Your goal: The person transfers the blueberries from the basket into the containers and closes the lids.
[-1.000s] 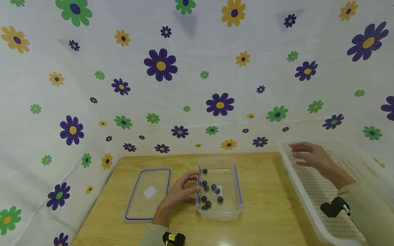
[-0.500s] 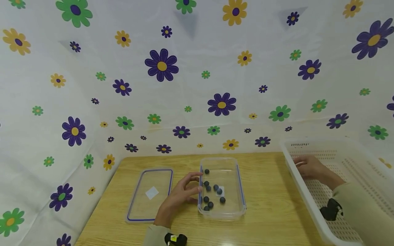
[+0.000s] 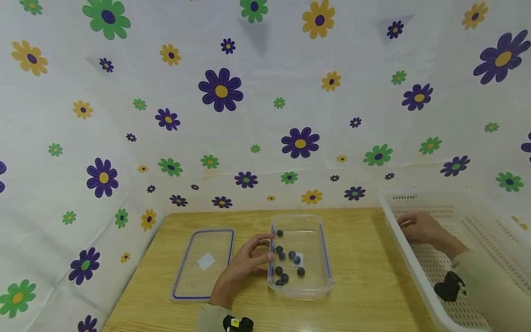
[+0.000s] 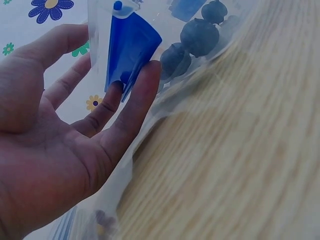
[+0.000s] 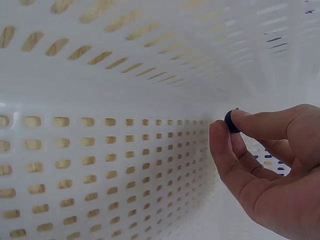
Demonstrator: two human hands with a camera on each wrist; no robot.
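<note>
In the right wrist view, my right hand point(image 5: 280, 170) pinches one dark blueberry point(image 5: 230, 121) between thumb and fingertip. In the head view, that hand point(image 3: 421, 228) is down inside the white perforated basket point(image 3: 408, 258), near its left wall. My left hand point(image 3: 244, 263) rests its fingertips against the left side of a clear lidless food container point(image 3: 326, 251). Up close, fingers of the left hand point(image 4: 65, 145) touch its hanging blue clip point(image 4: 127, 47). Several blueberries point(image 3: 301, 271) lie in the container, mostly along its left half.
A clear lid point(image 3: 188, 276) with a blue seal lies flat on the wooden table point(image 3: 356, 286), left of the container. Behind the table hangs a white sheet point(image 3: 257, 124) printed with flowers. The basket's tall side walls flank my right hand.
My right hand has lowered from above the basket's rim into the basket, and its fingers have closed on a blueberry. My left hand stays against the container.
</note>
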